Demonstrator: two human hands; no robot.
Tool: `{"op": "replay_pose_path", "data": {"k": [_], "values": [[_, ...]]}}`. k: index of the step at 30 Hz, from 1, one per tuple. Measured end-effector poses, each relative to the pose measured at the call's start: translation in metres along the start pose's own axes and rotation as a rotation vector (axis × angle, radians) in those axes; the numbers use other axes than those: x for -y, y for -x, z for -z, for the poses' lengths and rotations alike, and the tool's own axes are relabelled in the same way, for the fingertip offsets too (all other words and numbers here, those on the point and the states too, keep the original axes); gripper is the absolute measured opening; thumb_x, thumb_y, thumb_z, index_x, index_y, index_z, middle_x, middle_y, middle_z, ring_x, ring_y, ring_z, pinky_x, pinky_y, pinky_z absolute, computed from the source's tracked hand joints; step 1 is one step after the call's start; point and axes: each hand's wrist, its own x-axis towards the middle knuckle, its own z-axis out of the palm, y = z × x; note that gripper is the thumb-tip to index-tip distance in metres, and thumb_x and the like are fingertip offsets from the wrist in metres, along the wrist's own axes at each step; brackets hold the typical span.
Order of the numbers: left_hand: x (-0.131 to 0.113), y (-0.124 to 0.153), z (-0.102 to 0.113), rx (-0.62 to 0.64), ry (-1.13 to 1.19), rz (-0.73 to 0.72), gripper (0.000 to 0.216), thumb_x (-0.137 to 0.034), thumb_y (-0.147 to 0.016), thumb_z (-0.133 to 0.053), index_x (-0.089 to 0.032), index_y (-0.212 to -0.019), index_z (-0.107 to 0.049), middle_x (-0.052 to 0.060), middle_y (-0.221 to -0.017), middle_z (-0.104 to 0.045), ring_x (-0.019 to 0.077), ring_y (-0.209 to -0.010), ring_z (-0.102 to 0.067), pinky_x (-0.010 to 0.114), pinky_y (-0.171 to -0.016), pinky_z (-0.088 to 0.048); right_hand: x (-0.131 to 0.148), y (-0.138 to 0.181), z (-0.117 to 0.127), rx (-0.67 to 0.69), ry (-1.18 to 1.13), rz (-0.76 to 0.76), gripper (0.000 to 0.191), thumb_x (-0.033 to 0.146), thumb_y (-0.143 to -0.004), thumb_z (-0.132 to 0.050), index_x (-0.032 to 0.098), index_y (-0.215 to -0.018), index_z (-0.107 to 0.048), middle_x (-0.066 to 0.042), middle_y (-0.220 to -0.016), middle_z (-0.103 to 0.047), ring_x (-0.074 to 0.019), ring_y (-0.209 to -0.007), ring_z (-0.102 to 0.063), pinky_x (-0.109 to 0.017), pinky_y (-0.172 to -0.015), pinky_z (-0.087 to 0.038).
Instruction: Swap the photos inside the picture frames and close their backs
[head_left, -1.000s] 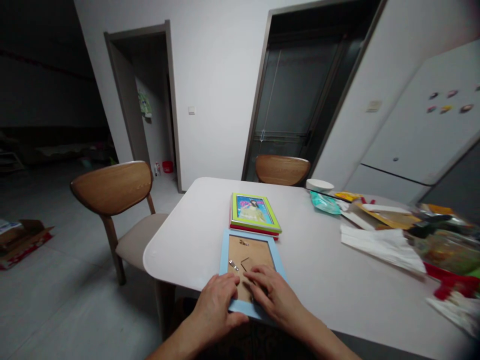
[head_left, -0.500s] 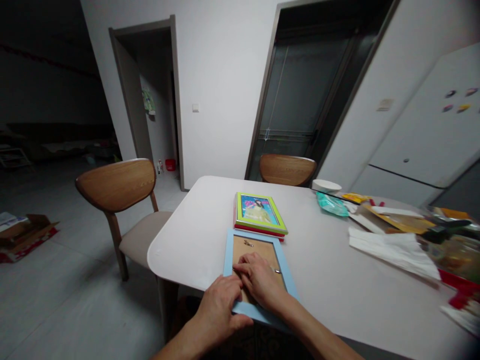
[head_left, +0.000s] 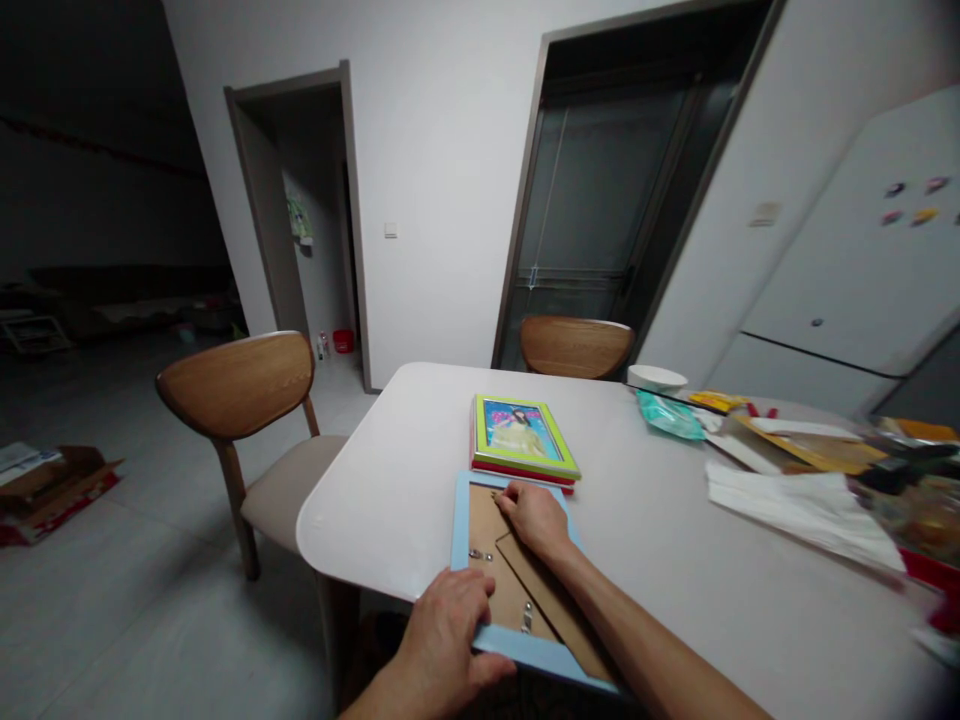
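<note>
A light blue picture frame [head_left: 459, 535] lies face down at the table's near edge, its brown backboard [head_left: 487, 590] and folded stand [head_left: 551, 590] facing up. My left hand [head_left: 450, 625] grips the frame's near left corner, with the fingers on top and the thumb along the front edge. At the far end of the backboard, my right hand [head_left: 536, 515] has its fingertips pinched at a small metal clip [head_left: 496, 495], which they partly cover. More metal clips [head_left: 527, 617] show at the left and near sides. Just beyond lies a green-edged picture frame [head_left: 521, 430] on top of a red one.
The white table [head_left: 375, 500] has a rounded left corner. On its right are a white bowl [head_left: 656, 379], a teal packet [head_left: 670, 414], white tissue [head_left: 799, 510] and assorted clutter. Wooden chairs stand at the left [head_left: 244, 385] and far side [head_left: 576, 345].
My right hand has moved from the middle of the backboard to its far end, uncovering the stand and the left and near clips. The left hand stays at the near corner.
</note>
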Motion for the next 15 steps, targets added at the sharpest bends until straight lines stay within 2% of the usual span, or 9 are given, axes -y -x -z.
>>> {"op": "replay_pose_path", "data": {"k": [7, 15], "values": [[-0.010, 0.002, 0.004, 0.026, -0.005, 0.062, 0.047, -0.019, -0.051, -0.074, -0.016, -0.093, -0.052, 0.008, -0.105, -0.056, 0.0242, -0.098, -0.048, 0.039, -0.090, -0.034, -0.002, -0.015, -0.002, 0.050, -0.011, -0.133, 0.018, 0.033, -0.067, -0.051, 0.020, -0.068, -0.062, -0.005, -0.073, -0.065, -0.0161, -0.069, -0.057, -0.022, -0.050, -0.030], [-0.012, 0.000, 0.007, 0.074, -0.011, 0.055, 0.046, -0.018, -0.050, -0.073, -0.015, -0.091, -0.054, 0.009, -0.105, -0.055, 0.0245, -0.097, -0.049, 0.036, -0.086, -0.038, -0.002, -0.011, 0.004, 0.049, -0.076, -0.150, 0.016, 0.035, -0.065, -0.054, 0.022, -0.066, -0.062, -0.002, -0.071, -0.065, -0.0163, -0.069, -0.058, -0.022, -0.051, -0.033]]}}
